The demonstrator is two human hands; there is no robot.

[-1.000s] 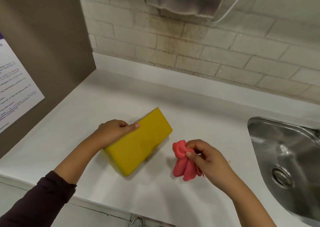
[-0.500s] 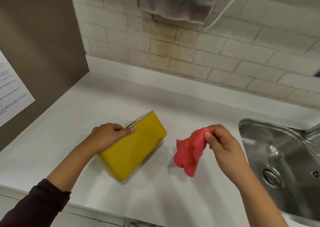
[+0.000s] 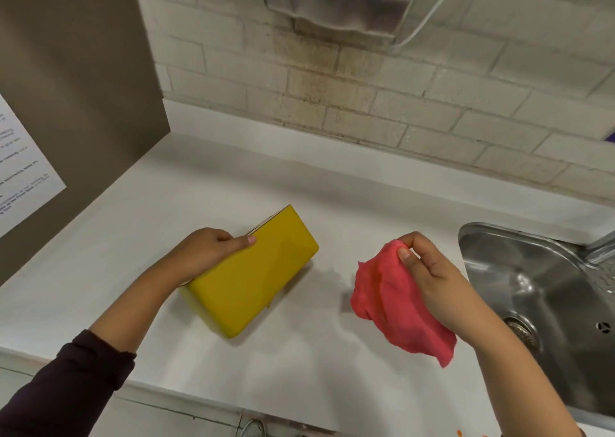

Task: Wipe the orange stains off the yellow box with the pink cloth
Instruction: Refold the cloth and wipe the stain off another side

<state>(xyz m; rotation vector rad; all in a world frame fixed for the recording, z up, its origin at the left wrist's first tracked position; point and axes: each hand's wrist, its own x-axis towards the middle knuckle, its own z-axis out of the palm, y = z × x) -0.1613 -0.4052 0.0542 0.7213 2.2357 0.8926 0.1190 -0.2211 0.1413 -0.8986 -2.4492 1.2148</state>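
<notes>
The yellow box (image 3: 253, 277) lies tilted on the white counter (image 3: 299, 363), its broad yellow face up and showing no clear orange marks. My left hand (image 3: 209, 253) grips its upper left edge, thumb along the top. To the right, above the counter, my right hand (image 3: 429, 277) pinches the pink cloth (image 3: 396, 306) by its top between thumb and fingers. The cloth hangs unfolded and loose, well apart from the box.
A steel sink (image 3: 545, 303) is set into the counter at the right, its tap just showing at the frame edge. A brick wall with a metal dispenser (image 3: 336, 0) stands behind. A brown side panel with a printed notice (image 3: 23, 170) closes the left.
My right hand has lifted the cloth up and to the right, away from the box, and the bunched cloth has opened out and hangs loose. My left hand stays on the box.
</notes>
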